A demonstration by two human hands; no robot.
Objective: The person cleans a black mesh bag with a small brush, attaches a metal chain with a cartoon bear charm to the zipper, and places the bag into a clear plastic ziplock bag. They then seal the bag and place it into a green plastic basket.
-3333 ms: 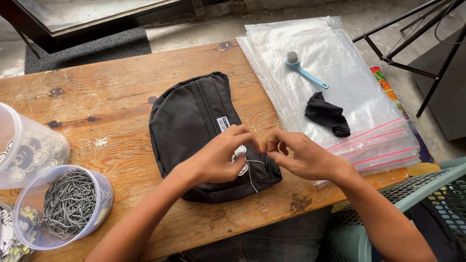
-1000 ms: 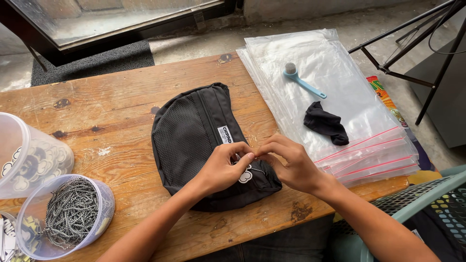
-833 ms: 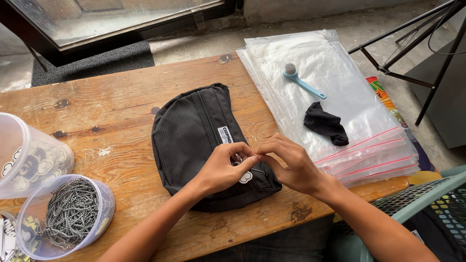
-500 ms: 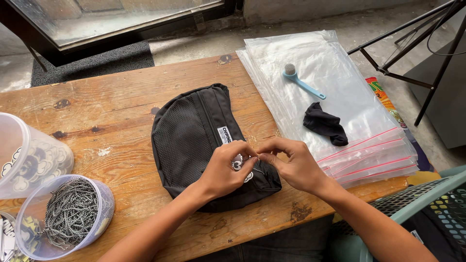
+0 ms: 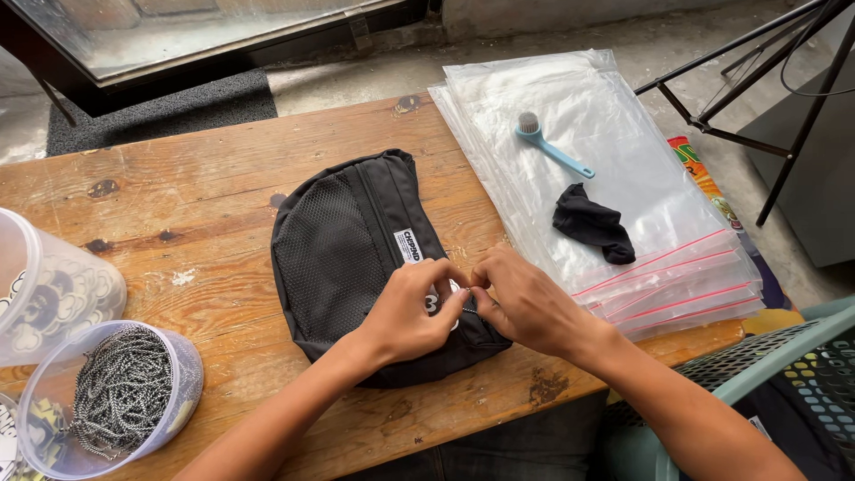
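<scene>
A black waist bag with a mesh front panel lies on the wooden table. My left hand and my right hand meet over the bag's near right end. Their fingertips pinch a thin ball chain that carries a white cloud-shaped tag. The tag is mostly hidden under my left fingers. The chain is barely visible between the thumbs.
At the left stand a clear tub of ball chains and a clear tub of cloud-shaped tags. A stack of clear zip bags at the right holds a blue brush and a black cloth. A green chair is near right.
Both hands have drawn closer together over the bag's end, with the hanging chain now gathered up between the fingertips. The bag has not moved.
</scene>
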